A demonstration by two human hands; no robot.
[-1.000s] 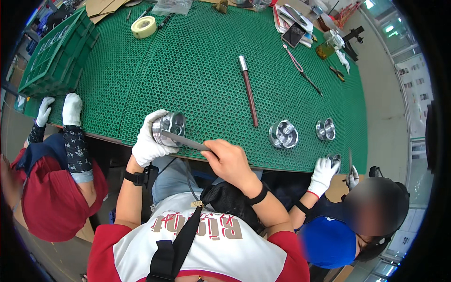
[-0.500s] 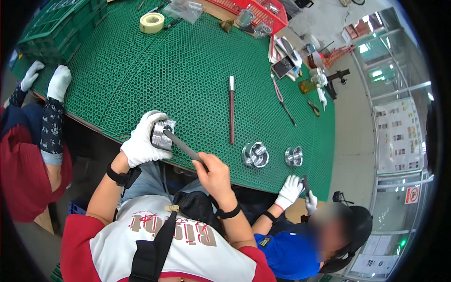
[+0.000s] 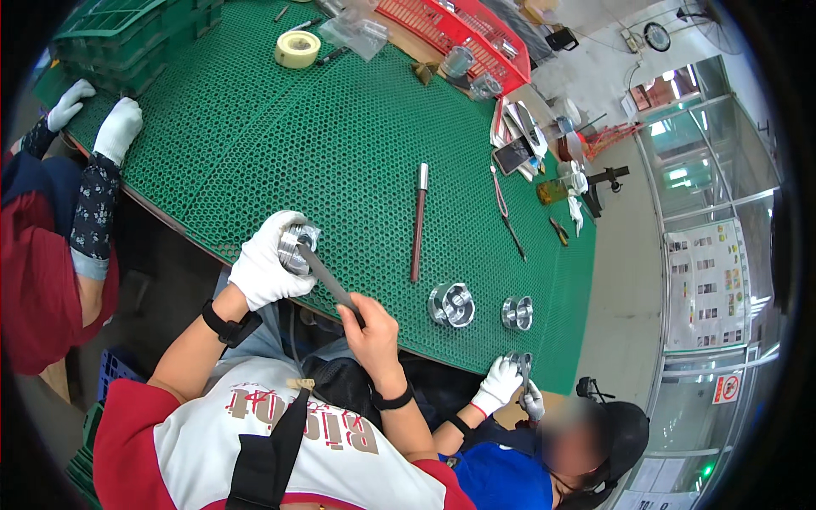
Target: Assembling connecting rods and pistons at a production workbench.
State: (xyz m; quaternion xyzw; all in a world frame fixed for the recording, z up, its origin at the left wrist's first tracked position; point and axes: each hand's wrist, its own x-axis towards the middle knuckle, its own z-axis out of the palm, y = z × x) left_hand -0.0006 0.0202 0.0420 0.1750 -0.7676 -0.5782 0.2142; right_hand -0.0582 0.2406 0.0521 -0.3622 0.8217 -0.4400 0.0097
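Note:
My white-gloved left hand [image 3: 262,265] grips a silver metal piston [image 3: 289,255] at the table's near edge, its fingers wrapped round the side. In my bare right hand [image 3: 374,336] is a flat grey file [image 3: 330,280], held near its lower end. The file slants up to the left, and its far end meets the piston's open side; how deep it reaches cannot be told. To the right, two more silver pistons, a larger one [image 3: 439,308] and a smaller one [image 3: 517,313], rest on the green mat [image 3: 357,170].
A dark red rod [image 3: 418,238] with a silver end lies ahead. Beyond are tweezers [image 3: 501,200], pliers [image 3: 558,230], a phone [image 3: 512,157], a tape roll [image 3: 297,49] and a red basket [image 3: 510,72]. Co-workers' gloved hands are left [image 3: 117,129] and right [image 3: 498,384], the latter holding a metal part.
The whole view has shifted and turned slightly. My left hand keeps the piston and my right hand keeps the file against it. The right co-worker's metal part shows more.

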